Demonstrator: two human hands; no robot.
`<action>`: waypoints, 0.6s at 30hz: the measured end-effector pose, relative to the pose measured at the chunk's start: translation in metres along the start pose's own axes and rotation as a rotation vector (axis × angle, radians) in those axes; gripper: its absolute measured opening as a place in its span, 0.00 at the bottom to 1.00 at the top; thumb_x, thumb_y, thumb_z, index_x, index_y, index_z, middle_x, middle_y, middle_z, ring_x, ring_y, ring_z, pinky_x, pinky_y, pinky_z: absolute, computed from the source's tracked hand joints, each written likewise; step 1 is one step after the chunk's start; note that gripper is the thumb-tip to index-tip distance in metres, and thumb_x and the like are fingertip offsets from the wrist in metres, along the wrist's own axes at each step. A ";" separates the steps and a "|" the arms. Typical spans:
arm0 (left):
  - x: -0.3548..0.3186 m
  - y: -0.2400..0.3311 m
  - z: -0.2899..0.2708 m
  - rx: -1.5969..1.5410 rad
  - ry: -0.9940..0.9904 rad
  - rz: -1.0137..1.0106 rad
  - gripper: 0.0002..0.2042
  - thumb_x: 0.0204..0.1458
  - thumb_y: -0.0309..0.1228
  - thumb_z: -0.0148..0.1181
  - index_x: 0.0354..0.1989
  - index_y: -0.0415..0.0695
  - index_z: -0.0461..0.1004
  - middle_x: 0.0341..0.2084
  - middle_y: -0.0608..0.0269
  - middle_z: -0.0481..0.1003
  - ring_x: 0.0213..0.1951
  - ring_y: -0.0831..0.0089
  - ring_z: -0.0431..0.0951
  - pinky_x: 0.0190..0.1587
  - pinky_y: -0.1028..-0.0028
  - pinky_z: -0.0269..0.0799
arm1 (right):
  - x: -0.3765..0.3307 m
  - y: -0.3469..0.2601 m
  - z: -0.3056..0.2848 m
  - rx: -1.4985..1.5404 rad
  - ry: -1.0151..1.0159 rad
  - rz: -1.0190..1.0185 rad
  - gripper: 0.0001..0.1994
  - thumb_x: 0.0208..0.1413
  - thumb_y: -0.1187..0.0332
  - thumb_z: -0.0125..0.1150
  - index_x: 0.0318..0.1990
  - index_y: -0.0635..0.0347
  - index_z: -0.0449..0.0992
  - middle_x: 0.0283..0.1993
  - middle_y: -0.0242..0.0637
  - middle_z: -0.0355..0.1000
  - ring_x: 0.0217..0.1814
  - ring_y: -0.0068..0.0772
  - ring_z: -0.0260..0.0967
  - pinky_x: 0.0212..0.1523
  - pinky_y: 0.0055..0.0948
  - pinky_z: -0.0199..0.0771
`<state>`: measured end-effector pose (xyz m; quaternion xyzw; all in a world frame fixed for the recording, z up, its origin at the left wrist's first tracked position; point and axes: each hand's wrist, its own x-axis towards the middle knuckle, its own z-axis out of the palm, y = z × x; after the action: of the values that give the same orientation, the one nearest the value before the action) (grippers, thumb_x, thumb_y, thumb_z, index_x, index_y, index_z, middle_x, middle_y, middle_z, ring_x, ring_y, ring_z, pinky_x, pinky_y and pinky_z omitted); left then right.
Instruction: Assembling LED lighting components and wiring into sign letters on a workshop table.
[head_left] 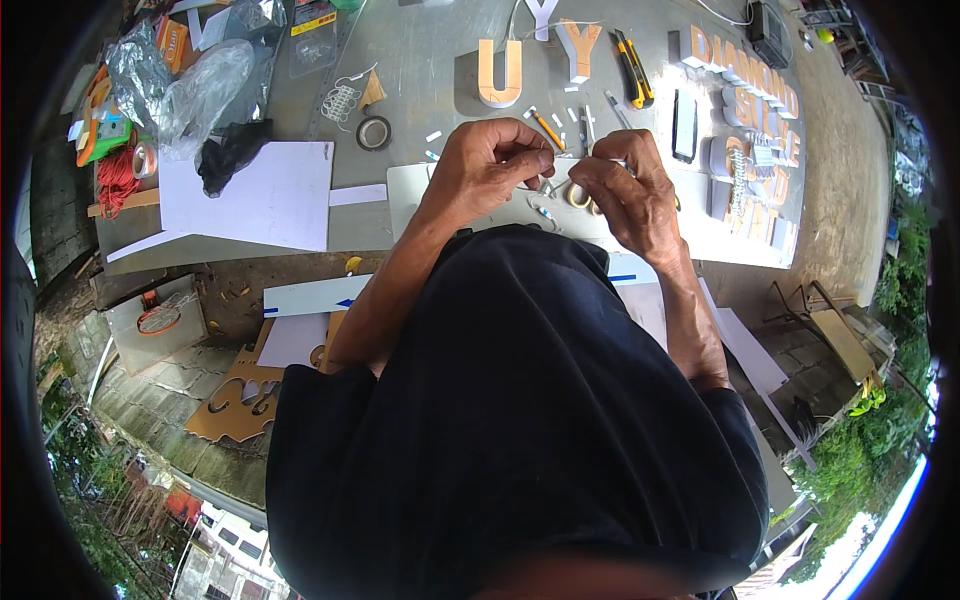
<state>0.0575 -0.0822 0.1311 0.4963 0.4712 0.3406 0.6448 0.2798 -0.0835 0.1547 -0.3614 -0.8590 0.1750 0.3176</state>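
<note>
Both hands are raised over the near edge of the grey table, close together. My left hand (490, 168) is closed in a pinch, thumb against the curled fingers. My right hand (635, 195) pinches likewise, knuckles up. Whatever the fingertips hold is too small to make out. Between and below them lie a roll of tape (577, 195) and a thin pale wire (543, 211) on a white sheet (408, 190). Just beyond are an orange-and-white pencil-like stick (547, 131) and a slim metal tool (588, 128).
Block letters (499, 78) in gold and white stand at the back, with more rows (745, 75) at right. A yellow cutter (633, 70), a phone (685, 125) and dark tape (374, 133) lie around. At left are plastic bags (208, 95), a white board (270, 195) and red cord (117, 183).
</note>
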 end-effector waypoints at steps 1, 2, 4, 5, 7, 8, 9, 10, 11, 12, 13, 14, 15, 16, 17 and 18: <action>0.000 -0.001 0.000 -0.005 -0.001 -0.003 0.08 0.58 0.30 0.62 0.41 0.38 0.79 0.31 0.62 0.82 0.29 0.81 0.78 0.24 0.82 0.65 | 0.002 0.000 -0.001 0.009 0.002 0.013 0.11 0.43 0.75 0.71 0.37 0.55 0.81 0.39 0.33 0.71 0.44 0.36 0.68 0.43 0.34 0.72; 0.001 -0.003 -0.001 -0.006 -0.040 0.017 0.08 0.58 0.31 0.62 0.41 0.39 0.79 0.30 0.63 0.82 0.29 0.82 0.77 0.24 0.81 0.66 | 0.002 0.000 0.000 0.009 -0.004 0.016 0.11 0.43 0.75 0.71 0.37 0.55 0.81 0.39 0.33 0.71 0.44 0.36 0.68 0.43 0.34 0.72; 0.001 -0.004 0.000 -0.012 -0.079 0.035 0.08 0.58 0.31 0.62 0.41 0.39 0.79 0.29 0.64 0.81 0.28 0.82 0.76 0.25 0.81 0.66 | 0.003 0.003 0.001 0.047 -0.012 0.017 0.11 0.43 0.76 0.71 0.37 0.56 0.81 0.39 0.33 0.72 0.44 0.35 0.69 0.44 0.34 0.72; 0.001 -0.002 0.000 -0.001 -0.115 0.012 0.09 0.58 0.31 0.62 0.41 0.39 0.79 0.28 0.65 0.81 0.28 0.82 0.75 0.25 0.81 0.66 | 0.004 0.005 0.001 0.046 -0.016 0.010 0.12 0.43 0.76 0.71 0.37 0.56 0.82 0.39 0.33 0.72 0.43 0.35 0.70 0.44 0.34 0.73; 0.002 -0.003 -0.001 0.007 -0.152 -0.015 0.09 0.59 0.32 0.62 0.40 0.39 0.79 0.28 0.65 0.80 0.28 0.83 0.74 0.26 0.80 0.67 | 0.004 0.005 0.001 0.062 -0.029 0.033 0.11 0.43 0.76 0.71 0.37 0.57 0.82 0.39 0.33 0.72 0.43 0.35 0.70 0.43 0.34 0.73; 0.003 -0.004 -0.002 0.008 -0.162 -0.019 0.09 0.59 0.32 0.62 0.41 0.39 0.79 0.28 0.65 0.81 0.28 0.82 0.74 0.26 0.80 0.67 | 0.004 0.006 0.001 0.078 -0.039 0.053 0.11 0.44 0.76 0.71 0.38 0.57 0.82 0.39 0.34 0.72 0.43 0.35 0.70 0.43 0.34 0.74; 0.003 -0.005 -0.002 0.010 -0.170 -0.022 0.09 0.59 0.33 0.62 0.41 0.39 0.79 0.28 0.65 0.81 0.28 0.82 0.74 0.26 0.80 0.66 | 0.005 0.006 0.001 0.078 -0.043 0.054 0.11 0.44 0.76 0.71 0.38 0.57 0.82 0.39 0.34 0.72 0.43 0.35 0.70 0.43 0.34 0.74; 0.003 -0.005 -0.003 0.006 -0.170 -0.024 0.09 0.59 0.33 0.62 0.41 0.39 0.79 0.28 0.65 0.81 0.28 0.82 0.74 0.26 0.80 0.66 | 0.005 0.007 0.001 0.085 -0.056 0.060 0.10 0.45 0.75 0.71 0.38 0.57 0.83 0.39 0.34 0.72 0.43 0.35 0.71 0.43 0.34 0.74; 0.003 -0.005 -0.003 0.017 -0.176 -0.011 0.10 0.60 0.34 0.61 0.40 0.39 0.79 0.28 0.64 0.81 0.27 0.81 0.75 0.26 0.80 0.67 | 0.005 0.007 0.001 0.092 -0.068 0.066 0.10 0.45 0.75 0.71 0.38 0.58 0.83 0.39 0.34 0.72 0.43 0.35 0.71 0.43 0.34 0.75; 0.003 -0.005 -0.003 0.028 -0.183 0.003 0.11 0.60 0.35 0.61 0.40 0.38 0.79 0.28 0.63 0.81 0.27 0.80 0.77 0.27 0.79 0.68 | 0.005 0.007 0.001 0.092 -0.071 0.068 0.10 0.45 0.75 0.71 0.38 0.58 0.83 0.39 0.34 0.72 0.43 0.35 0.71 0.43 0.34 0.75; 0.003 -0.006 -0.004 0.025 -0.184 0.002 0.11 0.60 0.35 0.61 0.40 0.38 0.79 0.28 0.63 0.81 0.27 0.80 0.77 0.27 0.79 0.68 | 0.005 0.007 0.001 0.089 -0.082 0.075 0.10 0.46 0.75 0.70 0.38 0.58 0.83 0.39 0.35 0.72 0.43 0.35 0.72 0.42 0.33 0.76; 0.004 -0.006 -0.005 0.035 -0.195 0.023 0.11 0.60 0.35 0.61 0.40 0.38 0.79 0.27 0.63 0.80 0.27 0.80 0.76 0.27 0.79 0.67 | 0.005 0.007 0.000 0.086 -0.092 0.081 0.09 0.47 0.75 0.70 0.38 0.59 0.83 0.39 0.35 0.73 0.44 0.35 0.72 0.42 0.33 0.76; 0.004 -0.006 -0.005 0.047 -0.206 0.045 0.11 0.61 0.34 0.61 0.40 0.38 0.79 0.27 0.64 0.80 0.27 0.80 0.76 0.27 0.79 0.67 | 0.005 0.006 0.000 0.086 -0.094 0.083 0.09 0.47 0.75 0.70 0.38 0.59 0.83 0.39 0.35 0.73 0.44 0.35 0.72 0.42 0.33 0.76; 0.005 -0.007 -0.006 0.044 -0.206 0.043 0.11 0.61 0.34 0.61 0.40 0.38 0.79 0.27 0.64 0.80 0.27 0.80 0.76 0.27 0.79 0.67 | 0.006 0.005 -0.001 0.090 -0.111 0.098 0.09 0.47 0.75 0.70 0.38 0.59 0.83 0.39 0.35 0.73 0.44 0.35 0.72 0.42 0.33 0.76; 0.005 -0.007 -0.006 0.037 -0.204 0.040 0.10 0.61 0.34 0.61 0.39 0.38 0.79 0.27 0.64 0.80 0.27 0.80 0.75 0.27 0.79 0.67 | 0.007 0.004 -0.001 0.095 -0.127 0.113 0.09 0.48 0.75 0.70 0.38 0.59 0.83 0.39 0.35 0.73 0.44 0.35 0.72 0.42 0.33 0.77; 0.005 -0.008 -0.006 0.029 -0.203 0.037 0.10 0.61 0.34 0.61 0.39 0.38 0.79 0.26 0.65 0.80 0.27 0.81 0.75 0.27 0.79 0.67 | 0.007 0.003 -0.002 0.095 -0.129 0.115 0.09 0.48 0.75 0.70 0.38 0.59 0.83 0.39 0.35 0.73 0.44 0.35 0.72 0.42 0.33 0.77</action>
<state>0.0535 -0.0775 0.1220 0.5462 0.3991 0.2938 0.6754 0.2787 -0.0761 0.1573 -0.3826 -0.8462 0.2565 0.2679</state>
